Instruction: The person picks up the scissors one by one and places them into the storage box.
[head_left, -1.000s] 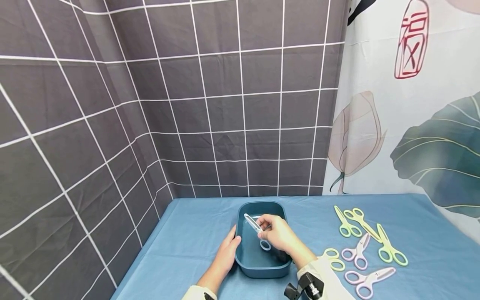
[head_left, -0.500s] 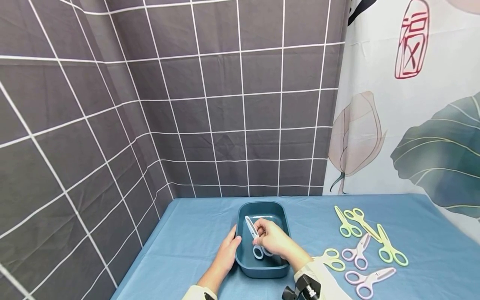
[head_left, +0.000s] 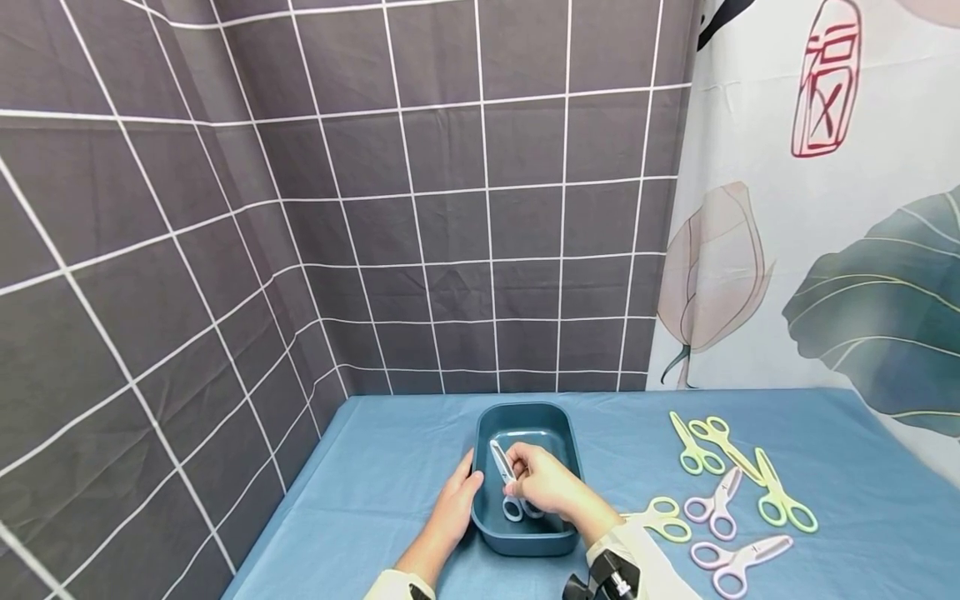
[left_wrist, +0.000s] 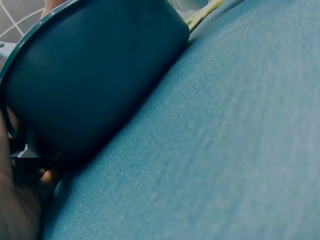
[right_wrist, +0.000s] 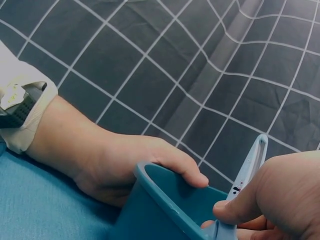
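Observation:
A dark teal tray [head_left: 525, 546] stands on the blue cloth. My left hand [head_left: 452, 504] grips its left wall, thumb over the rim; the right wrist view shows this hand [right_wrist: 132, 160] from the side. Pale blue scissors [head_left: 502, 458] are pinched by my right hand [head_left: 553, 485] inside the tray, blades pointing away and up to the left, handle rings low towards the tray floor. In the right wrist view the thumb of my right hand [right_wrist: 280, 192] presses the scissors [right_wrist: 247, 170] near the handles. The left wrist view has the tray's outer wall [left_wrist: 95, 75].
On the cloth [head_left: 622, 433] to the right lie several yellow-green scissors [head_left: 784, 500] and two pairs of pink scissors [head_left: 738, 562]. One yellow-green pair [head_left: 663, 518] is partly covered by the right sleeve. A grey gridded curtain [head_left: 450, 217] hangs behind and to the left.
My right hand has moved slightly down and towards the near end of the tray. The scissors have turned more upright in the view, their rings shifting left. My left hand stays in place.

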